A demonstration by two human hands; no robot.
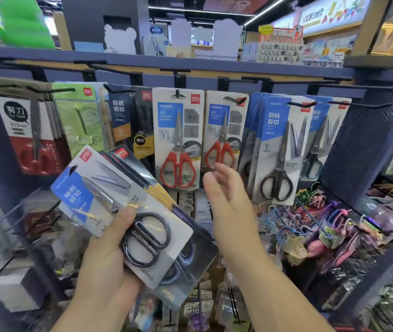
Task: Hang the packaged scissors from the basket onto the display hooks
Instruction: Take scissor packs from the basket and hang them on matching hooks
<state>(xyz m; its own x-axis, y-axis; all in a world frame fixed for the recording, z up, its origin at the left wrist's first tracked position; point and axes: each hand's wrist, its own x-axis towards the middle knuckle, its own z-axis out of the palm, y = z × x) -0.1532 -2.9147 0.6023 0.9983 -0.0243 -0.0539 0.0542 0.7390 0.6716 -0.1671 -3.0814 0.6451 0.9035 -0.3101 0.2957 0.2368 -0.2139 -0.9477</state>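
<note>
At the far left of the rack, red-handled scissors packs [32,130] hang on a hook, with a green pack [80,121] beside them and black-and-yellow packs [133,123] next along. In front of these, my left hand [104,255] grips a stack of packaged scissors [109,188]. My thumb lies across the top card and my fingers curl underneath. The stack is tilted, its hang holes pointing up and left, and the top pack shows black handles on a blue-and-grey card.

Past it, two HOME packs [177,140] with orange-red handles hang side by side on their display hooks [177,93]. My right hand [229,202] is raised before the second one, empty, fingers loosely spread. I cannot tell whether the fingertips touch the card. Further right hang blue packs [277,149] with black scissors, and below them colourful corded trinkets [322,226].
</note>
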